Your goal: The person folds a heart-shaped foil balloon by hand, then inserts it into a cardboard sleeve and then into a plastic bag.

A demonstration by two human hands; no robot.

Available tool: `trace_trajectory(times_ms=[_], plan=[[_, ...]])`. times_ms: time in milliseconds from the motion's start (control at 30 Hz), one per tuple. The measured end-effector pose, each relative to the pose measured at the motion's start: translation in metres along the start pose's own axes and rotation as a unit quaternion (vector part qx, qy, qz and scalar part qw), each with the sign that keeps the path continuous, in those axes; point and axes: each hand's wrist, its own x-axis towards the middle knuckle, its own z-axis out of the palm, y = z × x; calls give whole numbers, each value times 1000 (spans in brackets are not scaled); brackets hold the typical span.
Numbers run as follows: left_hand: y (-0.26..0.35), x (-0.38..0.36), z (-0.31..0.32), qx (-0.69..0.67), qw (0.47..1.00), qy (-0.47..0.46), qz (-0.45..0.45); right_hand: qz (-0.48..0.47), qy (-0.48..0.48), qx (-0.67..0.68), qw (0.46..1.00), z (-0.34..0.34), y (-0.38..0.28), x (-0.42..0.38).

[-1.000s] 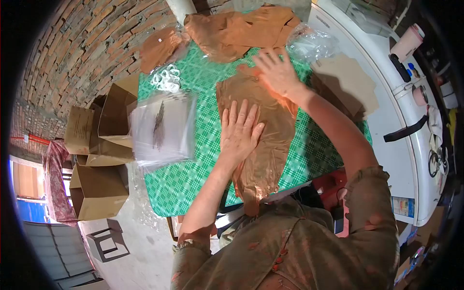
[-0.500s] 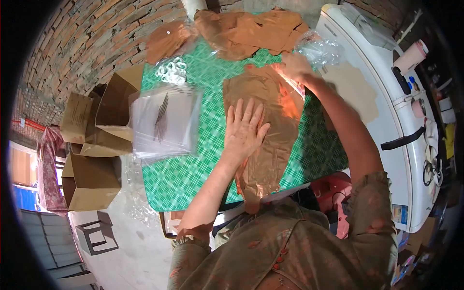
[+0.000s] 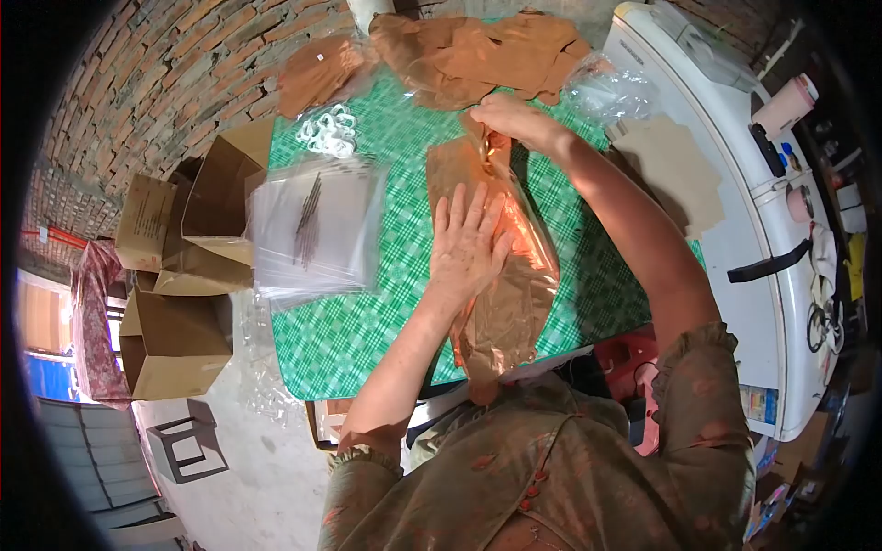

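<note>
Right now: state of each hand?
Left hand: open, flat on the brown garment.
Right hand: closed, pinching the garment's far edge, lifting it.

Brown garment [image 3: 501,294]: thin, sheer, shiny copper-brown fabric, long and narrow, lying lengthwise down the green checked tablecloth [image 3: 367,321] from mid-table to the near edge, where its end hangs over. Far right edge is lifted and folded over toward the middle, pinched in the right hand [image 3: 508,119]. Left hand [image 3: 467,243] lies flat on its middle, fingers spread. Surface wrinkled, catching orange glare.
</note>
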Motion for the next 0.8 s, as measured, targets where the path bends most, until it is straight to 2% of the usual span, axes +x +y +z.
trace_trajectory(times_ms=[33, 100, 167, 233, 267, 367, 433, 467, 500, 533, 633, 800], plan=[[0, 0, 1, 3, 1000, 6, 4, -31, 13, 30, 999, 4, 2, -2], [-2, 1, 0, 26, 1000, 0, 16, 111, -10, 166, 980, 11, -7, -2], [-5, -2, 1, 32, 999, 2, 28, 286, -10, 321, 903, 10, -31, -3], [-6, -3, 1, -7, 999, 34, 35, 351, 14, 371, 860, 18, -39, -2], [-5, -3, 1, -40, 997, 60, 38, 354, 62, 364, 859, 24, -33, -10], [-5, -2, -2, 10, 999, -31, 13, 194, 121, 316, 921, 17, -15, -59], [-1, 2, -8, -26, 999, 30, 23, 195, 136, 202, 950, 9, 19, -103], [2, 1, -9, -45, 997, 58, 27, 127, 119, 33, 984, 5, 35, -129], [3, 0, -8, -42, 997, 53, 26, 53, 96, -135, 985, 1, 47, -157], [2, 0, -7, -37, 998, 49, 27, -26, 71, -299, 951, 0, 43, -170], [1, 1, -8, -26, 998, 43, 29, -50, 64, -333, 939, 8, -2, -197], [2, 1, -8, -17, 999, 33, 25, -30, 0, -366, 930, 22, -36, -201]])
